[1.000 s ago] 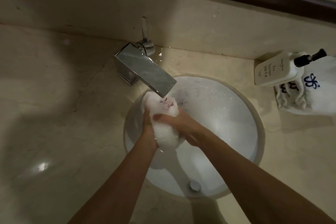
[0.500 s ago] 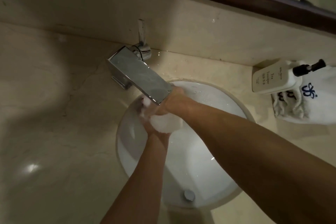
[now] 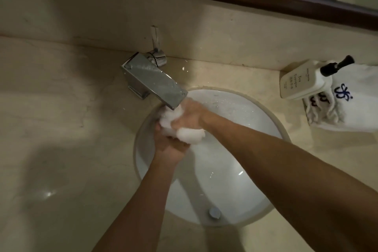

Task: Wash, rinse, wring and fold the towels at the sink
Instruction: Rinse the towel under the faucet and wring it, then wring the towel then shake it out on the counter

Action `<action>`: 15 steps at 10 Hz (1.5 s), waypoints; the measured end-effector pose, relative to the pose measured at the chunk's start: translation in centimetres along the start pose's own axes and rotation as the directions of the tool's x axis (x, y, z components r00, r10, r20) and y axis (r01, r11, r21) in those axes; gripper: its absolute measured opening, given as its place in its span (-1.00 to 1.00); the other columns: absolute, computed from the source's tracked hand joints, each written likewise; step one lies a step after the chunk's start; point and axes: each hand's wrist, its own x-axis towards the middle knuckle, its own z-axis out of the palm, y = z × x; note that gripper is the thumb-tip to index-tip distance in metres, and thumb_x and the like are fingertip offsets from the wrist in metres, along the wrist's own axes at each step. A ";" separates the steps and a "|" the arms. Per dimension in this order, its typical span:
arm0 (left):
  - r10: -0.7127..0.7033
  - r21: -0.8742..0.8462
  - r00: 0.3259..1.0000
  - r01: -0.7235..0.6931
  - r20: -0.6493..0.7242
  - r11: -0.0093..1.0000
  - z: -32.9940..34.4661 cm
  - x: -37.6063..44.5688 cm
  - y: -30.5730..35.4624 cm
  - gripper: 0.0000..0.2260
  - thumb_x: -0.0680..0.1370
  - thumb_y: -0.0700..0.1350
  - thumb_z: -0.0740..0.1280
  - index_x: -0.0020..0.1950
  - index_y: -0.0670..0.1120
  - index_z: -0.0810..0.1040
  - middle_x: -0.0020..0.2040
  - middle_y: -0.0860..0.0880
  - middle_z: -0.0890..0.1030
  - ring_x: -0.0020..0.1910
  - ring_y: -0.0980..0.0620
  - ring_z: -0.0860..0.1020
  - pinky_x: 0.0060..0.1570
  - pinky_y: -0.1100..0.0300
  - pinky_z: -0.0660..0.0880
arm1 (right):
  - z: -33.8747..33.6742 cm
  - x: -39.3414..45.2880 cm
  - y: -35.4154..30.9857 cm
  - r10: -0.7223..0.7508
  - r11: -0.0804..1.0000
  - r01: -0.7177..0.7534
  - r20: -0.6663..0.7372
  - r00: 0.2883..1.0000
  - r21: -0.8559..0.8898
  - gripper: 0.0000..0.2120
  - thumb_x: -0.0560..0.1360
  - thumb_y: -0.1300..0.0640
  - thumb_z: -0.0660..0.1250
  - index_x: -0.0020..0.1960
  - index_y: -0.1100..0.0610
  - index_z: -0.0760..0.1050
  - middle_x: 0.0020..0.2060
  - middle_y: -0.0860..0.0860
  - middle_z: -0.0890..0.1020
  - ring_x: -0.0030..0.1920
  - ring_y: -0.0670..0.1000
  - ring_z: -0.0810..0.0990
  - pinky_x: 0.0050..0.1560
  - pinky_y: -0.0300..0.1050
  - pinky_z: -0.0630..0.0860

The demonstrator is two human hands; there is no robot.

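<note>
- Head view: a bunched white towel [image 3: 185, 127] sits squeezed between both hands directly under the spout of the square chrome faucet [image 3: 155, 83], over the upper left part of the white sink basin [image 3: 255, 129], probably so that runoff drops into the bowl and not onto the table [image 3: 61, 118].
- The right hand [image 3: 189, 115] lies on top, its fingers curled down over the upper lump of cloth and clamped on it, close against the spout's tip.
- The left hand [image 3: 168, 145] comes from below, its fingers wrapped round the lower part of the same towel, so the 2 hands oppose each other; that hold suits scrubbing or squeezing, judged as the wash or rinse step.
- Whether water is running cannot be told in the dim light; droplets glint on the basin wall and on the table behind the faucet.
- The faucet lever [image 3: 155, 39] stands upright behind the spout, near the backsplash.
- The drain plug [image 3: 214, 212] shows at the near side of the bowl, well apart from the hands.
- At the right, a white pump bottle [image 3: 304, 82] with a black nozzle rests against a stack of folded white towels [image 3: 351, 106] bearing a blue emblem, well apart from the basin, presumably kept dry there.
- Wringing and folding of the held towel look not yet done.
</note>
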 end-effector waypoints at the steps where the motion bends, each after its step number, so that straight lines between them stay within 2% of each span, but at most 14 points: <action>1: 0.074 0.340 0.996 -0.089 0.058 0.936 -1.5 -1.5 1.5 -0.71 0.51 0.15 0.30 0.04 -0.04 0.49 -0.10 -0.09 0.51 -0.22 -0.03 0.54 -0.16 0.13 0.53 | -0.1 -0.9 0.8 -0.002 0.995 0.006 -0.044 0.999 0.095 -0.34 0.43 0.00 0.50 0.45 -0.05 0.31 0.14 -0.01 0.48 0.06 0.02 0.45 0.01 -0.13 0.42; 2: 0.322 0.714 0.945 -0.262 0.053 0.650 -2.7 -3.2 2.9 -0.78 0.50 0.06 0.38 -0.03 -0.08 0.57 -0.12 -0.12 0.57 -0.20 -0.08 0.55 -0.17 0.09 0.56 | 0.5 -2.2 2.1 0.063 0.949 -0.041 -0.061 0.996 0.313 -0.39 0.31 0.04 0.54 0.30 -0.11 0.40 0.14 0.00 0.57 0.12 0.08 0.58 0.14 0.00 0.59; 3: 0.452 0.918 0.841 -0.383 0.299 0.105 -2.8 -6.4 5.5 -0.70 0.41 0.11 0.29 -0.23 -0.12 0.60 -0.31 -0.08 0.67 -0.31 -0.09 0.64 -0.02 -0.08 0.62 | 0.9 -3.6 2.7 0.091 0.920 -0.053 -0.081 0.993 0.388 -0.39 0.34 0.04 0.52 0.33 -0.06 0.40 0.18 0.04 0.59 0.14 0.13 0.60 0.16 0.07 0.59; 4: 0.501 0.786 0.634 -0.593 0.589 -0.174 -0.6 -10.6 7.9 -0.74 0.52 -0.03 0.26 -0.25 -0.14 0.60 -0.37 -0.05 0.66 -0.35 -0.06 0.64 -0.13 -0.07 0.61 | 1.0 -4.9 3.0 0.101 0.930 -0.058 -0.099 0.990 0.362 -0.40 0.40 -0.01 0.49 0.38 -0.06 0.36 0.17 0.02 0.52 0.18 0.14 0.55 0.22 0.07 0.54; 5: 0.461 0.518 0.282 -0.662 0.841 -0.541 4.0 -12.6 10.0 -0.75 0.51 0.01 0.21 -0.20 -0.11 0.57 -0.35 0.02 0.61 -0.29 -0.11 0.58 -0.20 0.01 0.55 | 1.0 -6.0 2.5 0.117 0.921 -0.064 -0.116 0.986 0.385 -0.37 0.40 -0.04 0.50 0.41 -0.07 0.34 0.15 0.01 0.50 0.20 0.13 0.54 0.24 0.07 0.53; 6: 0.285 0.351 0.212 -0.430 0.935 -0.832 8.6 -12.5 11.5 -0.80 0.54 -0.02 0.20 -0.03 -0.02 0.61 -0.10 0.00 0.65 -0.04 -0.12 0.56 -0.03 0.03 0.50 | 1.1 -7.0 2.2 0.118 0.896 -0.041 -0.147 0.982 0.443 -0.34 0.28 -0.07 0.54 0.32 -0.08 0.40 0.13 0.03 0.59 0.12 0.10 0.60 0.15 0.09 0.59; 7: 0.141 0.201 0.433 -0.095 0.890 -0.975 11.7 -10.7 12.4 -0.68 0.61 0.05 0.09 0.22 -0.04 0.54 0.29 -0.12 0.53 0.31 -0.14 0.40 0.25 -0.06 0.32 | 1.0 -7.5 2.6 0.136 0.857 -0.047 -0.138 0.981 0.513 -0.31 0.10 -0.13 0.51 0.20 -0.12 0.45 0.09 0.03 0.62 0.04 0.09 0.65 0.06 0.11 0.65; 8: 0.199 0.164 0.512 0.112 0.835 -0.980 12.4 -9.1 12.7 -0.48 0.62 0.19 -0.05 0.31 -0.04 0.53 0.39 -0.10 0.46 0.43 -0.09 0.28 0.40 -0.13 0.11 | 0.8 -8.8 2.8 0.123 0.819 -0.023 -0.136 0.983 0.573 -0.54 0.25 0.02 0.54 0.08 -0.13 0.45 0.03 0.03 0.63 0.00 0.09 0.66 0.02 0.07 0.66; 9: 0.274 0.225 0.437 0.162 0.857 -0.961 12.1 -9.2 12.6 -0.34 0.59 0.27 -0.14 0.24 -0.09 0.60 0.30 -0.10 0.53 0.28 -0.14 0.43 0.31 -0.13 0.19 | 0.5 -9.9 3.1 0.126 0.797 -0.013 -0.144 0.982 0.604 -0.61 0.35 0.12 0.53 0.12 0.00 0.49 -0.01 0.05 0.65 -0.05 0.08 0.67 -0.15 -0.05 0.64; 10: 0.334 0.306 0.413 0.136 0.847 -0.942 11.4 -9.2 12.3 -0.30 0.59 0.31 -0.15 0.24 -0.13 0.59 0.31 -0.10 0.53 0.28 -0.13 0.45 0.29 -0.12 0.23 | 0.2 -10.6 2.9 0.100 0.805 0.014 -0.159 0.982 0.594 -0.62 0.28 0.06 0.52 0.06 0.09 0.57 -0.11 0.04 0.69 -0.14 0.07 0.68 -0.18 -0.01 0.63; 12: 0.430 0.391 0.365 0.178 0.826 -0.903 10.9 -9.9 11.9 -0.33 0.60 0.31 -0.10 0.25 -0.12 0.58 0.30 -0.08 0.52 0.26 -0.13 0.44 0.25 -0.06 0.28 | -1.6 -12.7 2.7 0.133 0.767 0.025 -0.197 0.971 0.641 -0.41 0.12 -0.06 0.52 0.13 0.02 0.52 -0.01 0.06 0.68 -0.01 0.09 0.68 -0.15 -0.08 0.62; 13: 0.419 0.378 0.380 0.181 0.825 -0.908 10.9 -10.0 11.9 -0.35 0.60 0.31 -0.10 0.27 -0.08 0.58 0.32 -0.07 0.51 0.28 -0.14 0.42 0.27 -0.05 0.29 | -2.3 -13.6 2.7 0.104 0.752 0.059 -0.206 0.973 0.656 -0.38 0.09 -0.10 0.51 0.12 0.02 0.55 -0.03 0.06 0.69 -0.05 0.09 0.69 -0.28 -0.14 0.58; 14: 0.425 0.431 0.370 0.071 0.826 -0.899 10.9 -10.6 11.0 -0.43 0.62 0.27 -0.04 0.32 -0.05 0.53 0.35 -0.12 0.48 0.30 -0.21 0.39 0.30 -0.08 0.31 | -2.9 -15.4 3.0 0.051 0.696 0.140 -0.243 0.969 0.704 -0.57 0.25 0.06 0.53 0.08 0.09 0.57 -0.12 0.03 0.69 -0.16 0.02 0.68 -0.34 -0.19 0.58; 15: 0.396 0.410 0.115 -0.337 0.911 -0.847 8.2 -12.3 7.6 -0.63 0.63 0.08 0.17 0.27 -0.12 0.54 0.23 -0.15 0.54 0.21 -0.18 0.44 0.28 -0.08 0.36 | -2.7 -16.5 4.8 0.068 0.551 0.146 -0.219 0.973 0.822 -0.60 0.41 0.10 0.53 0.16 0.08 0.44 -0.04 0.05 0.65 -0.12 0.02 0.67 -0.26 -0.09 0.63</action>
